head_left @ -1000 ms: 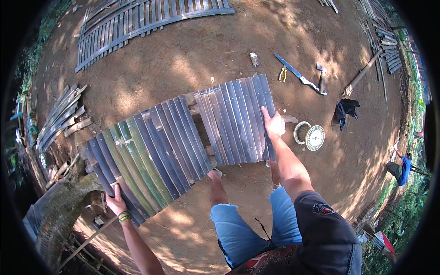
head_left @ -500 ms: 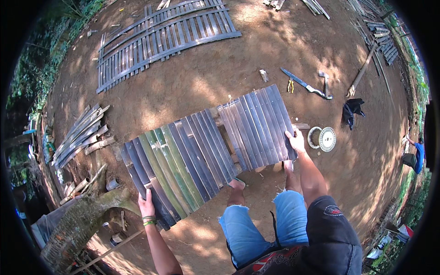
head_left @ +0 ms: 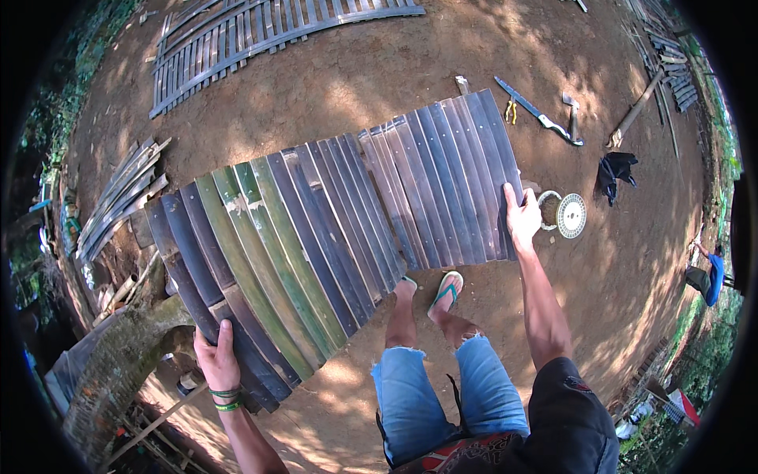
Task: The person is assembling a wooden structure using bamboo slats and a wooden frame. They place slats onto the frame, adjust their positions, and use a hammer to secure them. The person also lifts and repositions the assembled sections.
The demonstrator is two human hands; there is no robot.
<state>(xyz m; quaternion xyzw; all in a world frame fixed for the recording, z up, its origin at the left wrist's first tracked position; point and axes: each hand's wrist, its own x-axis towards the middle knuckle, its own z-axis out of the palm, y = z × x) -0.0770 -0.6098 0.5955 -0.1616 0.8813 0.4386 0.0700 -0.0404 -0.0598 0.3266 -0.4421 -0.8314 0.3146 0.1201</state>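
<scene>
A long panel of split bamboo slats (head_left: 272, 253), mostly dark with several green strips, is held up in front of me. It spreads in two sections, with a narrow seam between the left one and the shorter right section (head_left: 446, 182), which angles differently. My left hand (head_left: 216, 363) is closed on the near left end, thumb on top and fingers hidden beneath. At the far right edge, my right hand (head_left: 522, 220) grips the outer slat, its thumb and a finger showing. Small nail heads dot the slats.
A slatted bamboo frame (head_left: 260, 43) lies on the ground ahead. Loose bamboo strips (head_left: 122, 197) are piled left beside a tree trunk (head_left: 126, 379). To the right lie a saw (head_left: 537, 110), pliers (head_left: 511, 110), a hatchet (head_left: 572, 118), a wire spool (head_left: 571, 216) and a black bag (head_left: 616, 175). Another person (head_left: 707, 276) is far right.
The panel has come up nearer to me and swung leftward at its left end, with both hands still on it. The right foot has stepped forward into view beneath it.
</scene>
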